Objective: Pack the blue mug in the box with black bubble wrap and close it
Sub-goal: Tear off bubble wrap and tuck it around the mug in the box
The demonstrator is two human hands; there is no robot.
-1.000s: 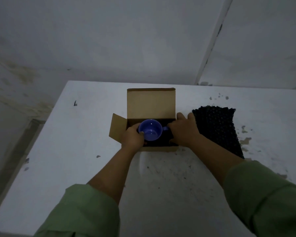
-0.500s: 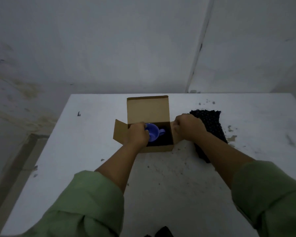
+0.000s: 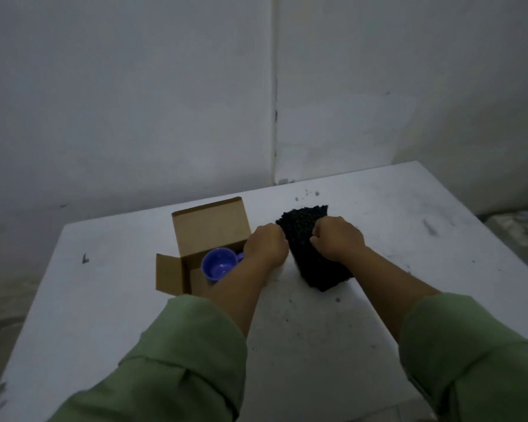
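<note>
The blue mug [image 3: 218,266] sits upright inside the open cardboard box [image 3: 209,228], its handle turned to the right. The box's back lid stands up and its left flap hangs out. Right of the box lies the folded black bubble wrap [image 3: 313,257] on the white table. My left hand [image 3: 267,246] is closed on the wrap's left edge, and its forearm crosses over the box's right side. My right hand [image 3: 337,240] is closed on the wrap's right part. The box's right wall is hidden behind my left hand.
The white table [image 3: 317,330] is scuffed and spotted, with its left edge near the box and its far edge against a grey wall [image 3: 165,102]. Green sleeves cover both forearms in the foreground.
My left hand has let go of the mug and both hands have moved right onto the black bubble wrap. The camera view has swung to the right.
</note>
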